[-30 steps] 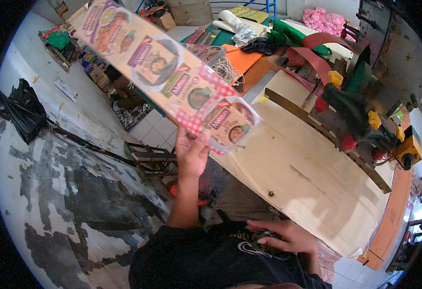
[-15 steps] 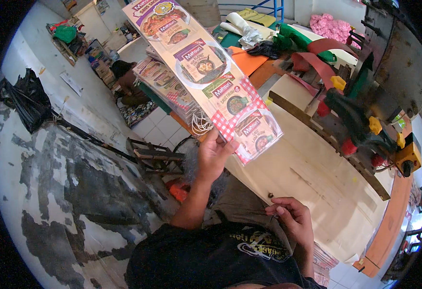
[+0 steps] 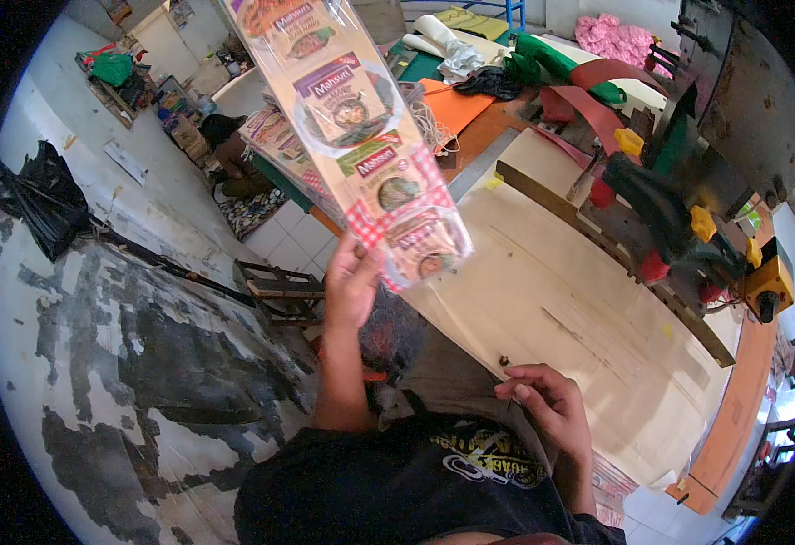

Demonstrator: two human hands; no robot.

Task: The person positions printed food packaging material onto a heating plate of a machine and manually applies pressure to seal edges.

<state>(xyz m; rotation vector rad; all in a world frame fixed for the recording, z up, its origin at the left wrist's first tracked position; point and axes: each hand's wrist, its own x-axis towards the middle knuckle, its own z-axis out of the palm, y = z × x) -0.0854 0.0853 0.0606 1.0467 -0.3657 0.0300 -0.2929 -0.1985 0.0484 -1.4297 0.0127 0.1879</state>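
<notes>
My left hand grips the lower left corner of a long printed strip, card-like and glossy, with food pictures and a red-and-white checked band. The strip is held up at a tilt above the table's left edge, and its top runs out of view. My right hand rests low by the near edge of the cream-covered worktable, with thumb and fingers curled together; what they hold, if anything, is hidden. Just beyond its fingertips a small dark knob-like bit sits at the table edge. Behind the strip lies a stack of similar printed strips.
A machine with a long metal bar and red and yellow knobs stands across the table's right side. Next to it is a yellow control box. White cord, an orange sheet and green cloth lie at the back.
My left hand has moved left, carrying the printed strip with it and uncovering the white cord on its right side. My right hand has stayed nearly in place.
</notes>
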